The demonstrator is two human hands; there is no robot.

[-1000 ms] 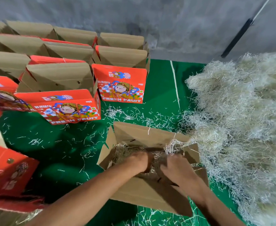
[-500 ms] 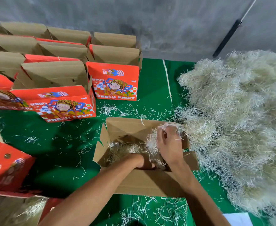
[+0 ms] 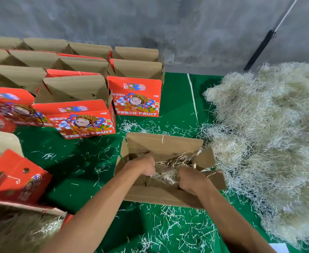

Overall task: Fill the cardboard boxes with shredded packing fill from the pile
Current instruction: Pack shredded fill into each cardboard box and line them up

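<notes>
An open brown cardboard box lies on the green mat in front of me, its flaps spread. Pale shredded fill lies inside it. My left hand reaches into the left part of the box with its fingers curled down into the shreds. My right hand is inside the right part, fingers curled into the fill; the fingertips of both hands are hidden. The big pile of shredded fill rises just right of the box.
Several orange "FRESH FRUIT" boxes with open brown flaps stand in rows at the back left. Another orange box and a filled box are at the near left. Loose shreds litter the green mat. A grey wall backs the scene.
My right hand has come down from the box's far right rim into the box with the fill. My left hand has stayed inside the box's left part.
</notes>
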